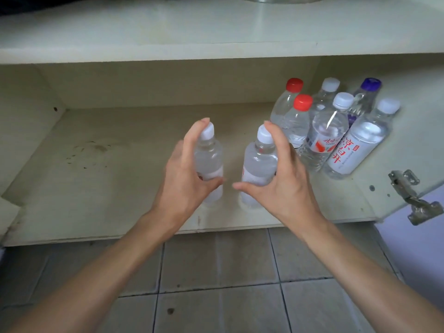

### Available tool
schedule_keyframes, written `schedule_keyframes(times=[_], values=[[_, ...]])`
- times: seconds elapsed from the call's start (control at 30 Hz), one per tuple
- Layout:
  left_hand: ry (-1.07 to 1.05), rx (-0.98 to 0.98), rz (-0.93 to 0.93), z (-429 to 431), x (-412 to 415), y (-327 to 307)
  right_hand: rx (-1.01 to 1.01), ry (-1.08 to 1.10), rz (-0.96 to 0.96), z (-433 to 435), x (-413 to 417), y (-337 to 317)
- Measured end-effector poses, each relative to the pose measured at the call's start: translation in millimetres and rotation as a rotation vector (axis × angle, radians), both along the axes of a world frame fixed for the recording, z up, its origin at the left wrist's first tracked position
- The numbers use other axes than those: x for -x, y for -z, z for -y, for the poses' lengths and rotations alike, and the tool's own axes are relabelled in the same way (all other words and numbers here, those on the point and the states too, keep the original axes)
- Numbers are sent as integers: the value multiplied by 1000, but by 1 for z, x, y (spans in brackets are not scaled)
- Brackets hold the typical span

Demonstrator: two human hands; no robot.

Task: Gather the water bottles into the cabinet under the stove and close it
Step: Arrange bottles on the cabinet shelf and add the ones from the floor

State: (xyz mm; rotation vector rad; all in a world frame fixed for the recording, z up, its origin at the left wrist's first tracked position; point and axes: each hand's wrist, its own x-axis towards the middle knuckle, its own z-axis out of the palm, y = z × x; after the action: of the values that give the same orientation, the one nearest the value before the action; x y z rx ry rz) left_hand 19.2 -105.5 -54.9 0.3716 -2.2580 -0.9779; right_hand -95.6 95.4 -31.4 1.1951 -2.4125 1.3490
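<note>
Two small clear water bottles with white caps stand upright on the cabinet floor [108,179], near its front edge. My left hand [185,174] wraps the left bottle [208,162], a finger up by its cap. My right hand [281,179] wraps the right bottle [260,162] the same way. Several more bottles are grouped in the cabinet's right back corner: two with red caps [294,116], one with a blue cap [367,92], and white-capped ones with red lettering [355,140].
The cabinet under the pale countertop [216,27] stands open. A metal hinge [413,195] sticks out at the right side wall, beside a pale door panel [413,243]. Grey tiled floor [216,272] lies below. The cabinet floor's left part carries dark stains [93,150].
</note>
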Motion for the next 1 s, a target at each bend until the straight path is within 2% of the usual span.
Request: schedule_keyframes(times=[0.13,0.3,0.57,1.0], values=[[51,25,119,8,-8,6,-118,-61,93,-12,12,2],[58,-15,174,12,-8,7,-134,-47,36,-10,18,7],[34,-4,134,17,22,0,-95,23,-7,18,28,9],[-2,-23,113,45,92,-15,-157,126,10,81,73,-5]])
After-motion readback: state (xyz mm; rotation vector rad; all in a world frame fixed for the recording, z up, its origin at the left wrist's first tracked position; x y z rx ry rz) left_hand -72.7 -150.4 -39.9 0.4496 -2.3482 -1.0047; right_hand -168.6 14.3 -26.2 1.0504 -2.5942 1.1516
